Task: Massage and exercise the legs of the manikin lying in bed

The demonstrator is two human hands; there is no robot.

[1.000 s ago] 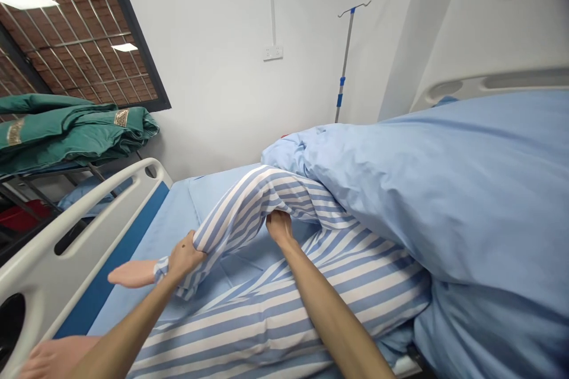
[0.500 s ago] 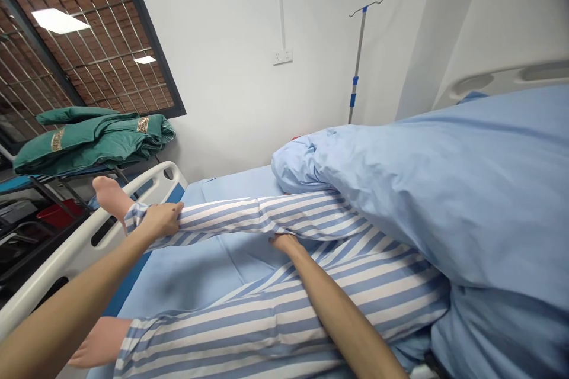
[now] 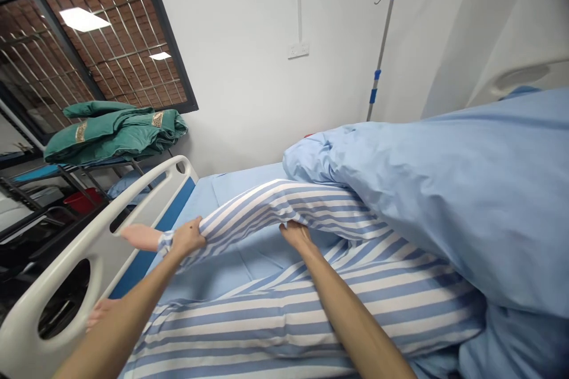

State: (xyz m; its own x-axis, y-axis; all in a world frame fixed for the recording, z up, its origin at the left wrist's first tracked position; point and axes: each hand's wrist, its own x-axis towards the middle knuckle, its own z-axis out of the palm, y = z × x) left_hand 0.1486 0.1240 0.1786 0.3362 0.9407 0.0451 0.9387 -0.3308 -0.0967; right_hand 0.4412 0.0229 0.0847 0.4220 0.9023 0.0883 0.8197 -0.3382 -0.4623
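Where the striped leg lay almost straight half a second ago, it now bends at the knee, its ankle lowered and drawn in from the side rail. The raised leg of a manikin [image 3: 284, 204], in blue-and-white striped pyjama trousers, arches above a light blue bed sheet [image 3: 235, 189], its knee just beside a bunched blue quilt [image 3: 400, 201]. Its long axis folds at that knee: the shin slopes down and to the left, and the bare foot [image 3: 141, 237] points left toward the white bed side rail [image 3: 71, 249]. The left hand [image 3: 189, 237] is closed around the trouser cuff [image 3: 165, 243] at the ankle. The right hand [image 3: 296, 235] sits at the underside of the bent knee, its fingers [image 3: 288, 228] tucked against the cloth; whether it grips or only supports cannot be told. The other striped leg [image 3: 288, 314] lies flat below, nearer the person. Folded green bedding [image 3: 113, 136] sits on a rack beyond the rail, and an IV pole [image 3: 380, 53] stands by the wall.
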